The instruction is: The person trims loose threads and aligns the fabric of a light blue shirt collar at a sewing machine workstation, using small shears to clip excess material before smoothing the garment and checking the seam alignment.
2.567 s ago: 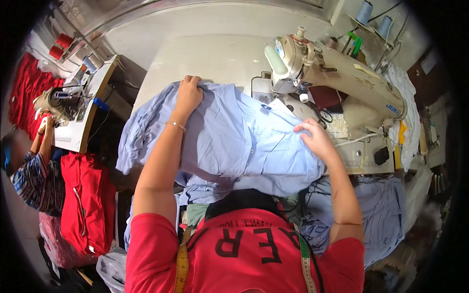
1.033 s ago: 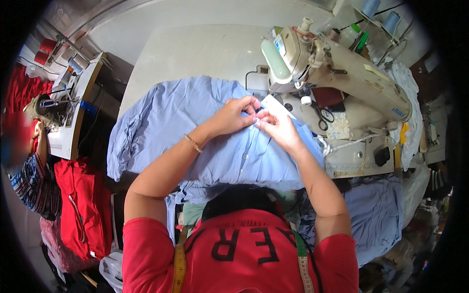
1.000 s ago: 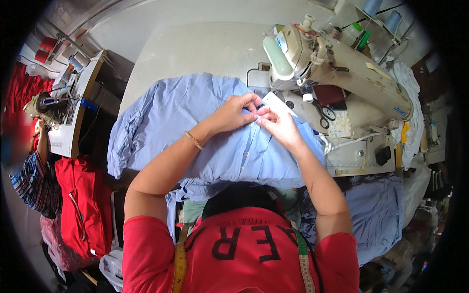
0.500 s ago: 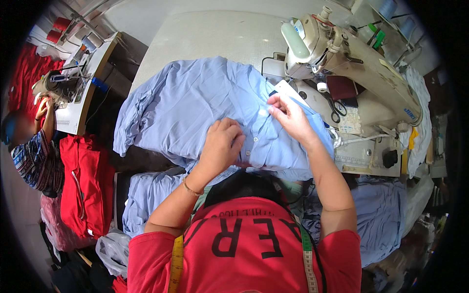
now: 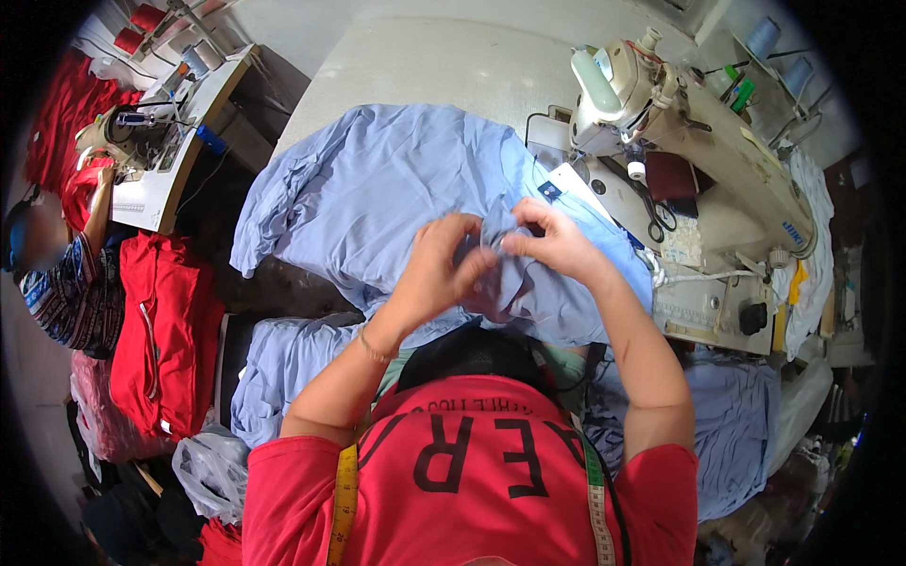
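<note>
Both hands now meet over the light-blue garment (image 5: 377, 189), which lies spread on the table (image 5: 444, 71) just left of the sewing machine (image 5: 698, 141); half a second earlier the left hand lay flat on the cloth, so smoothing appears to have given way to fine handling of one fold. Left hand (image 5: 436, 269): fingers curled shut, pinching a raised fold of the cloth; right hand (image 5: 557, 243): fingertips closed on the same fold from the machine side. Left of the machine and lower, a clear plastic bag (image 5: 203, 467) sits below a red fabric pile (image 5: 160, 340); its contents cannot be told; more blue fabric (image 5: 274, 363) lies between them.
</note>
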Available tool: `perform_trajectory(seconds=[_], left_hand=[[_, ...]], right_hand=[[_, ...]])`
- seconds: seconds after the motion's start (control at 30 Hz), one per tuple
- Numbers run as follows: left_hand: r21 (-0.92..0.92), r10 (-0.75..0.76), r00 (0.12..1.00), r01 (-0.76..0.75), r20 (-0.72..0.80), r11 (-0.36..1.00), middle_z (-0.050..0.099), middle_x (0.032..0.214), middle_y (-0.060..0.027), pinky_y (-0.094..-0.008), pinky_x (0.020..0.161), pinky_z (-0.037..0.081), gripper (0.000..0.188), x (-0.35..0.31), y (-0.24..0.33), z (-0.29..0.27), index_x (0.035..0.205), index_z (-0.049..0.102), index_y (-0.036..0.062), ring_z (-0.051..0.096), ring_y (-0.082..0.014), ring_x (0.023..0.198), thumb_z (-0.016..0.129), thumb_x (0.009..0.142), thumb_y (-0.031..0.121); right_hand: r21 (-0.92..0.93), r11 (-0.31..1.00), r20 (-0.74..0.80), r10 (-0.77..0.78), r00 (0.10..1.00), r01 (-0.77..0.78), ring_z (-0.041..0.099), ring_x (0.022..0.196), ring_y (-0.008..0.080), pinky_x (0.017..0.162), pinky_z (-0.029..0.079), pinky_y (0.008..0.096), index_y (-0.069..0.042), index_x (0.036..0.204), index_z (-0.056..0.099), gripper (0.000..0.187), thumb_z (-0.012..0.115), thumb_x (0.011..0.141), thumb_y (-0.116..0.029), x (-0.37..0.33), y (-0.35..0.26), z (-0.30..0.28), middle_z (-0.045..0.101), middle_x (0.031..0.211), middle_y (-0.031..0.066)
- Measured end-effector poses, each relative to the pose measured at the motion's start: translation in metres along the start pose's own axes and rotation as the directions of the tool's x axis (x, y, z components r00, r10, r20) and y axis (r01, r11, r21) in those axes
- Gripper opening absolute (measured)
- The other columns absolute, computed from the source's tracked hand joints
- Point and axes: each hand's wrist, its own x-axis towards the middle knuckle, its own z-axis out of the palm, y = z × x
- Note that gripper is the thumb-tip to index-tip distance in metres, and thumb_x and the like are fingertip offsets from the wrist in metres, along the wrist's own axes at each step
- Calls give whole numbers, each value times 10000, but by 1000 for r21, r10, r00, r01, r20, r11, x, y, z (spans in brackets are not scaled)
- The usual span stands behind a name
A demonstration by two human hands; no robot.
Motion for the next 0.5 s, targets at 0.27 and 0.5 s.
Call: perform_trajectory(seconds=[0.27, 0.5], left_hand=[[590, -166, 985, 112, 37, 799, 587, 943, -109, -384, 805, 395, 149, -45, -26, -94, 824, 584, 49, 544, -287, 918, 665, 728, 129], [563, 86, 919, 159, -384, 811, 524, 771, -234, -468, 644, 408, 139, 60, -50, -136, 794, 476, -23, 507, -436, 753, 530, 846, 93]], right_hand=[[542, 830, -244, 9, 970, 129, 465, 787, 42, 750, 385, 210, -67, 861, 565, 119, 650, 822, -140, 6, -32, -17, 516, 819, -44], [392, 901, -240, -92, 966, 183, 379, 754, 38, 694, 320, 188, -75, 870, 514, 160, 633, 850, -181, 14, -20, 4, 433, 794, -62]])
